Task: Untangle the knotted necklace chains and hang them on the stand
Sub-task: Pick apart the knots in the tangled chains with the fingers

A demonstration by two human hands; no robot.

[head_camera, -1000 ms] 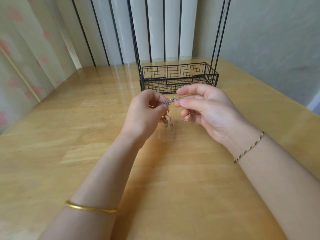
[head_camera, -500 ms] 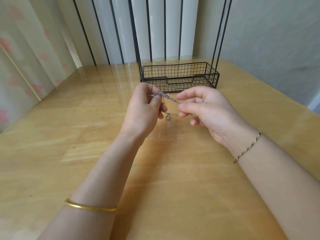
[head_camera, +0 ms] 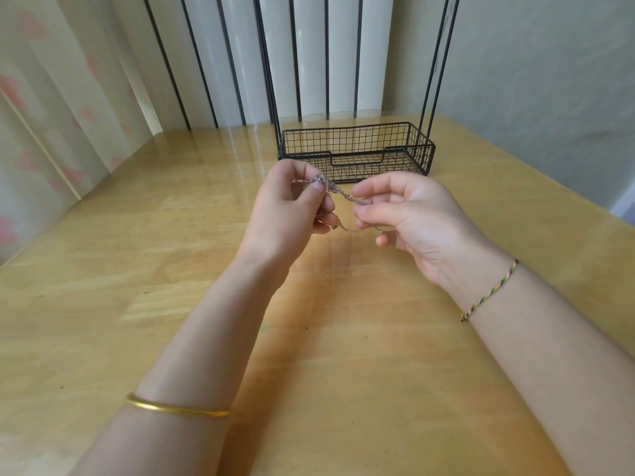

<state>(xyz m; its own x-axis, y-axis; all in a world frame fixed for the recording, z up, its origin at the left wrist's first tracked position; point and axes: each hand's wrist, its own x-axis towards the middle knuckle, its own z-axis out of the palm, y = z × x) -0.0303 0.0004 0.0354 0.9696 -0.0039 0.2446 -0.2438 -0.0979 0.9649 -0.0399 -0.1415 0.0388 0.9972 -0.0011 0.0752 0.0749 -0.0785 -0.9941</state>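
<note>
A tangled bunch of thin silver necklace chains (head_camera: 338,192) stretches between my two hands above the wooden table (head_camera: 103,269). My left hand (head_camera: 288,214) pinches the knotted end between thumb and fingers. My right hand (head_camera: 409,214) pinches the other end with thumb and forefinger. A slack loop of chain (head_camera: 354,230) hangs below between the hands. The black wire stand (head_camera: 357,151) sits just behind the hands, a mesh basket base with tall uprights rising out of view.
The table's right edge (head_camera: 584,214) runs diagonally close to my right forearm. A striped curtain (head_camera: 309,56) and a wall close off the back. A patterned curtain (head_camera: 41,97) hangs at the left.
My hands have drawn slightly apart and the left one has risen, so the knotted chain now slants down from left to right. The hanging loop has shifted between them.
</note>
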